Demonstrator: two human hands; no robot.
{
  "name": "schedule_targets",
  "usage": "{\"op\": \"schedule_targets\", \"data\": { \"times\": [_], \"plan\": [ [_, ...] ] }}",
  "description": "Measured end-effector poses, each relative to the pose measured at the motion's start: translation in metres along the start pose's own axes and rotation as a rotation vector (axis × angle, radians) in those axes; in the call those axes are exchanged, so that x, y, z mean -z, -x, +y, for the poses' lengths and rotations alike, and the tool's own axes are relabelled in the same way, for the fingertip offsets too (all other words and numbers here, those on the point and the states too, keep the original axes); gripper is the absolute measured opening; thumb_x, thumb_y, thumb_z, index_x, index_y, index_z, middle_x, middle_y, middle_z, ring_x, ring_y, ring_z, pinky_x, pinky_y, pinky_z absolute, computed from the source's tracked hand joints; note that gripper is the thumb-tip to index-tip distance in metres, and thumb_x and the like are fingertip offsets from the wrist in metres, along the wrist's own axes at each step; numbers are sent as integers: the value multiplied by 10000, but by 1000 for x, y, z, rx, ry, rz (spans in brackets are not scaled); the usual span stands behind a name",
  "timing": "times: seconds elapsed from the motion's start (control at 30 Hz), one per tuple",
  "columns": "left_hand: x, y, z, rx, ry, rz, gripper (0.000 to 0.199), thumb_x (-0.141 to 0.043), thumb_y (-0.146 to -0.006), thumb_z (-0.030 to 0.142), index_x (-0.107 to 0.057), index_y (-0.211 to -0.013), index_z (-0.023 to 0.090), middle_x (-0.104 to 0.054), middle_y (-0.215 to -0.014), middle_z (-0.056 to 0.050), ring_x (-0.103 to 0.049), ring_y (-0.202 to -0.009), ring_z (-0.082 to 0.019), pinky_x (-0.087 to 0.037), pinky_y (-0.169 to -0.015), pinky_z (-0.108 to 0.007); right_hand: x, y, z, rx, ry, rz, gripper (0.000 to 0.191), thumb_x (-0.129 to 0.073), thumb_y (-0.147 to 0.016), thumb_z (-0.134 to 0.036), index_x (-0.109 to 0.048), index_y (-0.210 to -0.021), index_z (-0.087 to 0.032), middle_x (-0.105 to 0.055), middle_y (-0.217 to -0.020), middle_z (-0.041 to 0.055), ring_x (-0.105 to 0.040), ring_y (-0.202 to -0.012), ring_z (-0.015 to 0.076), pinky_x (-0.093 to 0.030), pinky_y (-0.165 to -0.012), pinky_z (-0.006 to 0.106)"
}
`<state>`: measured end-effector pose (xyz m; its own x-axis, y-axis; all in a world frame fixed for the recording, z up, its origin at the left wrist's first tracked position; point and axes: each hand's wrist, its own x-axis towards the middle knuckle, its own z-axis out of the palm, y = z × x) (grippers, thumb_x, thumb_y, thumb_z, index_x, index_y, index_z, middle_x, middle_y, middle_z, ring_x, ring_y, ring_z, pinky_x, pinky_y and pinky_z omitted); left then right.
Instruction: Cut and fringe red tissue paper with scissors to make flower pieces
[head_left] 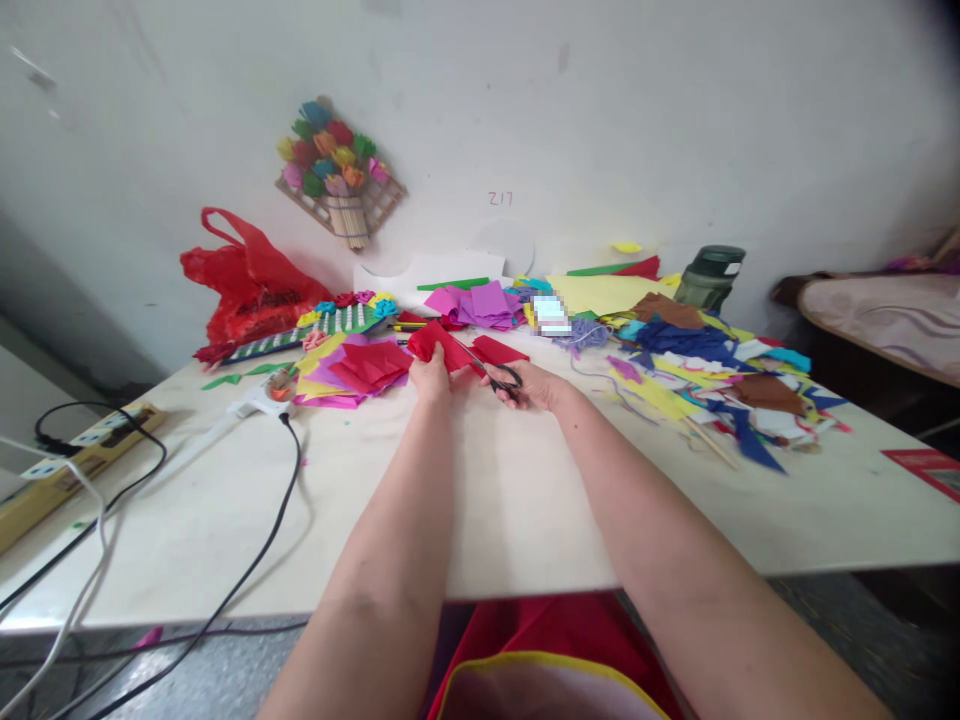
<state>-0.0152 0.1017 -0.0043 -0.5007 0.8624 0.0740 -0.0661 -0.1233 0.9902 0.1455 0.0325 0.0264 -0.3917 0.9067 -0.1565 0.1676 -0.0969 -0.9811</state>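
My left hand (430, 374) pinches a sheet of red paper (442, 347) above the table. Around the black handles of a pair of scissors (507, 379) my right hand (531, 384) is closed, with the blades reaching left to the red paper. Whether the blades are apart is too small to tell. Just right of the blades lies another red piece of paper (499, 350). Beside my left hand is a pile of red, purple and yellow paper sheets (360, 365).
A glue gun (262, 398) with a black cord and a yellow power strip (82, 465) occupy the left. Coloured scraps (720, 370) and a green bottle (709, 280) are on the right. A red plastic bag (251, 275) stands at back left. Paper flowers (330, 160) hang on the wall.
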Motion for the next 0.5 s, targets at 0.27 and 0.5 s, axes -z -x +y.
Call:
{"op": "schedule_targets", "data": {
  "times": [0.27,0.5],
  "plan": [
    [0,-1,1,63,53,-3,273,-600,-756,400,-595,-862,148,-569,-633,-22,-529,-499,-126,-417,-474,-248,-2,0,-1,-2,-13,27,378,-514,-861,-490,-584,-894,-121,-490,-486,-51,-419,-332,44,-221,-270,154],
    [0,-2,1,42,26,7,263,-581,-769,385,-594,-872,144,-558,-605,-20,-535,-499,-136,-420,-469,-253,-5,2,-4,-21,-25,48,298,-544,-864,-415,-587,-884,-121,-486,-467,-59,-398,-317,34,-202,-271,142]
  ]
}}
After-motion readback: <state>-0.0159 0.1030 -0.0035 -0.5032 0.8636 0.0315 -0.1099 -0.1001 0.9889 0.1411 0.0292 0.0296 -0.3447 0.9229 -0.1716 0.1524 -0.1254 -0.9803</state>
